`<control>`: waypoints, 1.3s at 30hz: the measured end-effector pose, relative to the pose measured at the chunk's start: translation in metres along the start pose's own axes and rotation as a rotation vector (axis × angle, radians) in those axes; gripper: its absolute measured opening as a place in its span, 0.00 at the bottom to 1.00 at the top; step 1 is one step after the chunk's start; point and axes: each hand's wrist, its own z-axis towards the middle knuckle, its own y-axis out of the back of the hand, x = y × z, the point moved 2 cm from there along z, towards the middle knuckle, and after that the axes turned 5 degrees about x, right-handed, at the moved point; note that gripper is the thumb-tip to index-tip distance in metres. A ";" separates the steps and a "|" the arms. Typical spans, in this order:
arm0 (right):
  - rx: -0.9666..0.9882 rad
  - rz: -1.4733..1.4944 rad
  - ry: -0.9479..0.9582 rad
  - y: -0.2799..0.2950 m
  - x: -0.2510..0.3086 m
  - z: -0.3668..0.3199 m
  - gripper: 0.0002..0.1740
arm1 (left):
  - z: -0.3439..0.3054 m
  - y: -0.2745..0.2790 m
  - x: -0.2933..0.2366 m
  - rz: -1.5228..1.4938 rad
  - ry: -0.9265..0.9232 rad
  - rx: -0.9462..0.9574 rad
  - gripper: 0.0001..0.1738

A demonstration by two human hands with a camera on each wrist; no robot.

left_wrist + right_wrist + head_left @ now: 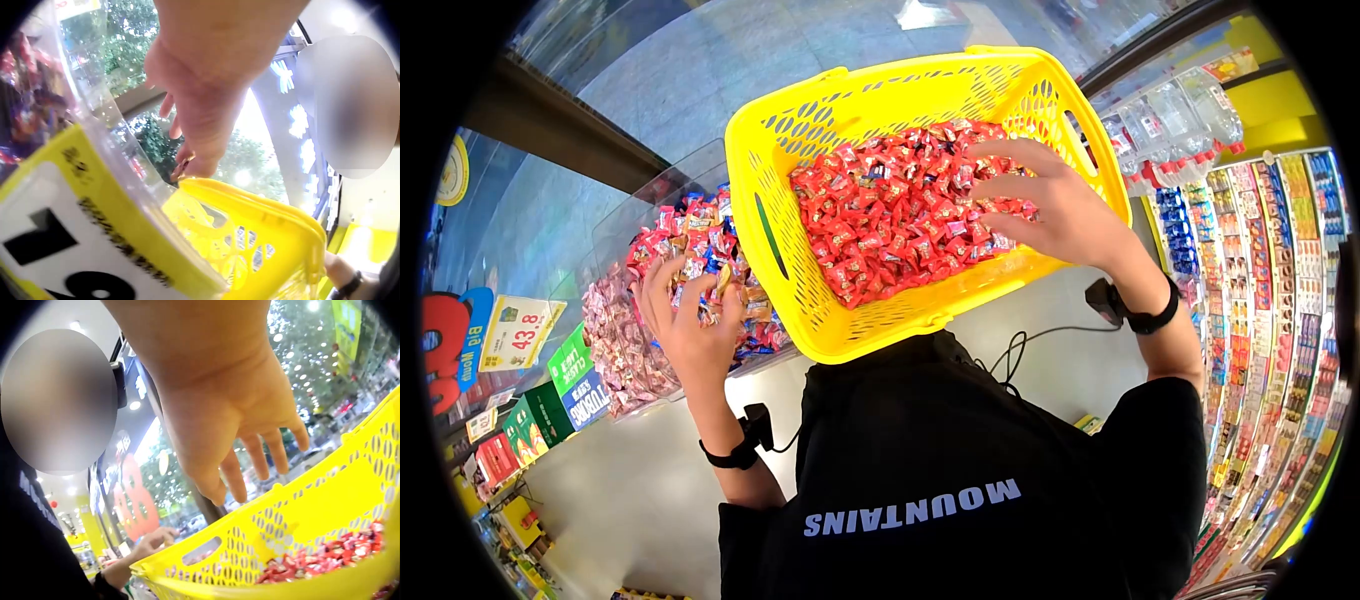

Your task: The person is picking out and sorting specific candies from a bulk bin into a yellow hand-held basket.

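Wrapped candies (722, 282) are being clasped in the curled fingers of the left hand (690, 330), just left of the yellow basket (780, 130). The right hand (1060, 205) is being held over the red candies (880, 220) inside that basket, fingers loose and spread.

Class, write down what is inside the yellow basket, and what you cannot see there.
Red-wrapped candies fill the yellow basket, with the right hand spread over them at one side. The candies cover the basket's floor, so it cannot be seen.

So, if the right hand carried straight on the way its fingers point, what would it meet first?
Probably the red wrapped candies in the yellow basket: the right hand is spread over them, and whether it touches them is unclear.
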 end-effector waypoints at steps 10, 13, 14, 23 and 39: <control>-0.250 -0.135 -0.330 -0.010 -0.051 -0.074 0.12 | 0.011 0.011 -0.012 0.040 0.037 0.153 0.15; -0.313 -0.220 -0.362 -0.006 -0.069 -0.094 0.12 | 0.060 0.041 -0.065 0.064 -0.023 0.135 0.18; -0.333 -0.254 -0.368 -0.006 -0.075 -0.101 0.12 | 0.077 0.047 -0.080 0.018 -0.106 0.117 0.18; -0.519 -0.101 -0.317 -0.013 -0.082 -0.112 0.11 | 0.204 -0.017 -0.240 -0.216 -0.620 0.352 0.15; -0.514 -0.088 -0.305 -0.011 -0.090 -0.111 0.16 | 0.102 -0.241 -0.280 -0.097 -0.762 0.967 0.30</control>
